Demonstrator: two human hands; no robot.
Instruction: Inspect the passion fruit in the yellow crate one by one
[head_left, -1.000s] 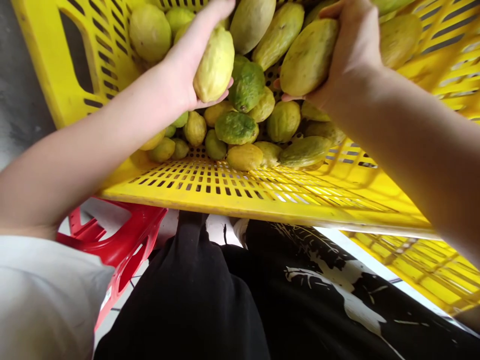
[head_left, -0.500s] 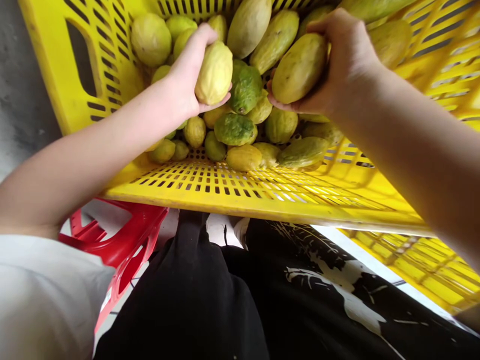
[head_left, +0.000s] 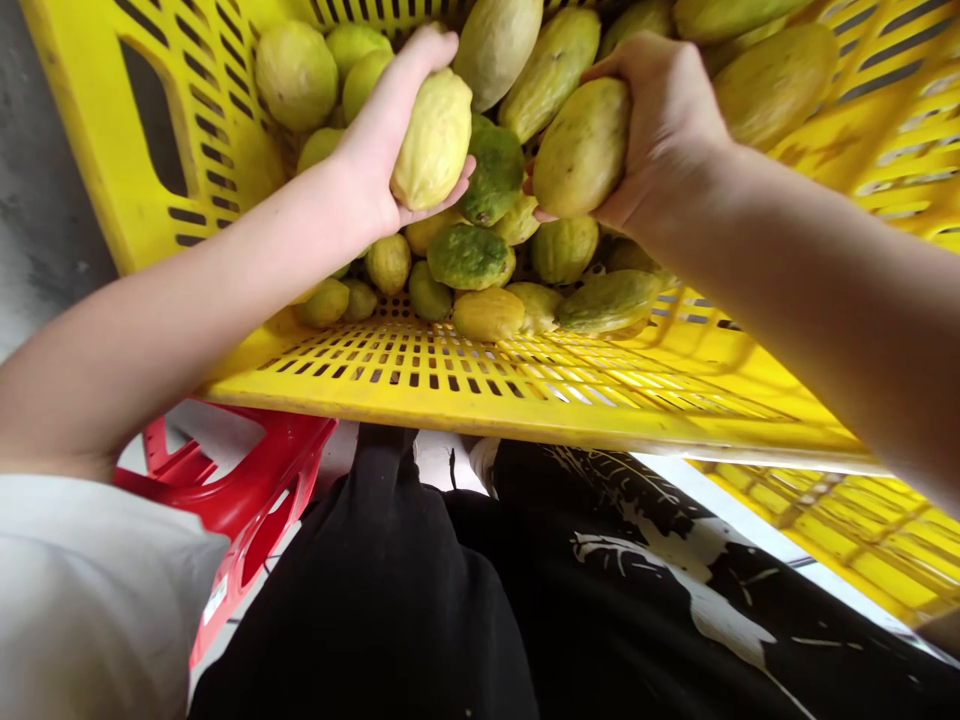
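Inside a yellow plastic crate point(head_left: 420, 402), my left hand point(head_left: 379, 150) is wrapped round a pale yellow citron point(head_left: 433, 140) with a bumpy rind. My right hand point(head_left: 664, 130) grips a larger, duller yellow-green citron point(head_left: 582, 147) from its right side, with fingertips showing beneath it. Between and below the hands lie more citrons, among them a dark green one point(head_left: 491, 174) and a green-and-yellow one point(head_left: 469, 256). Long yellowish citrons point(head_left: 551, 75) lie at the back. The fingers behind each held fruit are partly hidden.
The crate's slotted near wall and rim run below my forearms. A round citron point(head_left: 297, 76) sits by the left wall, near the handle opening. Under the rim stand a red plastic stool point(head_left: 247, 470) at left and another yellow crate point(head_left: 840, 520) at right.
My right hand has moved a little left and down with its citron, closer to my left hand. My left hand has barely moved and keeps its citron.
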